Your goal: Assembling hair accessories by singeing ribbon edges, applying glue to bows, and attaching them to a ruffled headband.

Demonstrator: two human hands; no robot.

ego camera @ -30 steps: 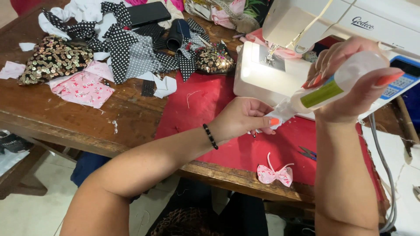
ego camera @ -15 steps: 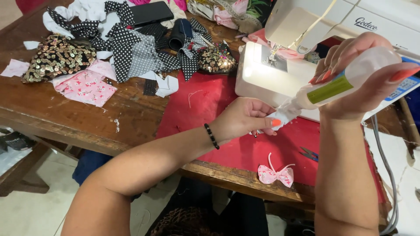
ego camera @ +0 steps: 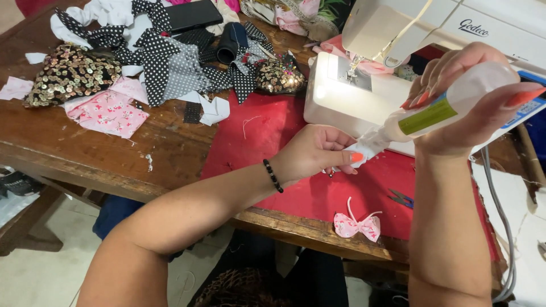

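Glue bottle [ego camera: 449, 105] tilted nozzle-down over the red felt mat [ego camera: 273, 136], right hand [ego camera: 472, 102] wrapped firmly around it, nozzle meeting the left hand [ego camera: 315, 153], whose fingers pinch something small, too hidden to name, with the pink bow [ego camera: 357, 224] lying nearer, sewing machine [ego camera: 364, 85] just beyond.
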